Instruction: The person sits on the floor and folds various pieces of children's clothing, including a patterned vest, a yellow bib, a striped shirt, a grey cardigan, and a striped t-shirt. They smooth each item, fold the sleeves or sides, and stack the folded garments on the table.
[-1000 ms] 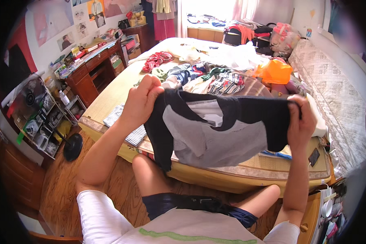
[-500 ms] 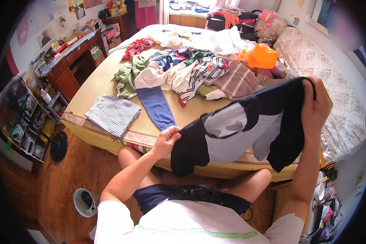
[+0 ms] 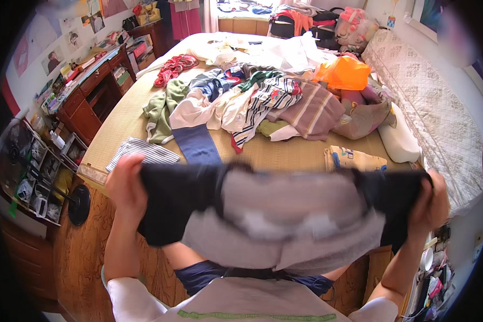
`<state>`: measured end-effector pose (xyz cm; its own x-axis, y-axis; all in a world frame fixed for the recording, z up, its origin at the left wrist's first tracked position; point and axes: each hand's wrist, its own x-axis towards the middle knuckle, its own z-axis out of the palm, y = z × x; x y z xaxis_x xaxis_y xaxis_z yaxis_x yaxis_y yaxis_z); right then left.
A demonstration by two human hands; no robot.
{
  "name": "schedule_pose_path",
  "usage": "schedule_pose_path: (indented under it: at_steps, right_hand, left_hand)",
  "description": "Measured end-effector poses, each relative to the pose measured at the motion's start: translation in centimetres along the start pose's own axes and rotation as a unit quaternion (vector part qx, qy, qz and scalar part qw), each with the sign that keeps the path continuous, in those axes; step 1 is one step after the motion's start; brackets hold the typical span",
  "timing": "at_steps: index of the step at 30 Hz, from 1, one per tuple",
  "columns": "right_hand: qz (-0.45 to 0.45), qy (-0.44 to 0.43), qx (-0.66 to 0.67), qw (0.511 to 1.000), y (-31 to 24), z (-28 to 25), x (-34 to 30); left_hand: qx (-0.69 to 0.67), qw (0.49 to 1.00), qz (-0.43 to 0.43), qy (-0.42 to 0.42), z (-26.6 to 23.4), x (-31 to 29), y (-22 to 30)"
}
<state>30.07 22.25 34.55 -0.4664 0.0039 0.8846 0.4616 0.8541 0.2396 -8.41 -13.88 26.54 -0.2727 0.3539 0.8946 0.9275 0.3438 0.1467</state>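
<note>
Between my two raised hands a black-and-grey garment (image 3: 284, 214) is stretched out wide, blurred by motion; its cut is hard to make out. At its left end my left hand (image 3: 127, 185) grips the black cloth. My right hand (image 3: 430, 201) is closed on the black cloth at the other end. The garment hangs over my lap and hides part of the bed's front edge. Beyond my left hand lies a folded striped cloth (image 3: 139, 153). A folded yellow printed cloth (image 3: 357, 159) lies beyond the garment's right half, partly covered by it.
A heap of clothes (image 3: 252, 104) spreads across the matted bed, with an orange plastic bag (image 3: 342, 73) on its right. A white pillow (image 3: 400, 134) lies nearby. A quilted mattress (image 3: 424, 102) leans along the right wall. Left stand a fan (image 3: 79, 205) and a wooden desk (image 3: 94, 86).
My left hand has moved left and up, and my right hand lower. The garment has gone from slanting to spread level between them. The yellow printed cloth and pillow have come into sight.
</note>
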Motion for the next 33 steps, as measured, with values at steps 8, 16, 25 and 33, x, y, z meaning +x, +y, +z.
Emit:
schedule_pose_path:
  at_steps: [8,16,25,33]
  right_hand:
    - [-0.042,-0.139,-0.058,0.988,0.4,22.8,1.7]
    - [0.064,-0.265,0.329,0.904,-8.6,16.3,-17.7]
    - [0.090,-0.332,0.296,0.891,-11.8,14.2,-25.3]
    - [0.105,-0.229,0.313,0.916,-9.7,12.3,-16.8]
  left_hand:
    - [0.068,0.986,0.009,-0.154,20.1,3.2,-7.4]
    - [-0.143,0.957,-0.089,-0.236,13.4,-17.8,0.5]
    - [-0.295,0.768,-0.470,-0.321,12.4,-25.4,9.2]
    - [-0.579,0.523,-0.615,-0.113,10.5,-17.5,9.1]
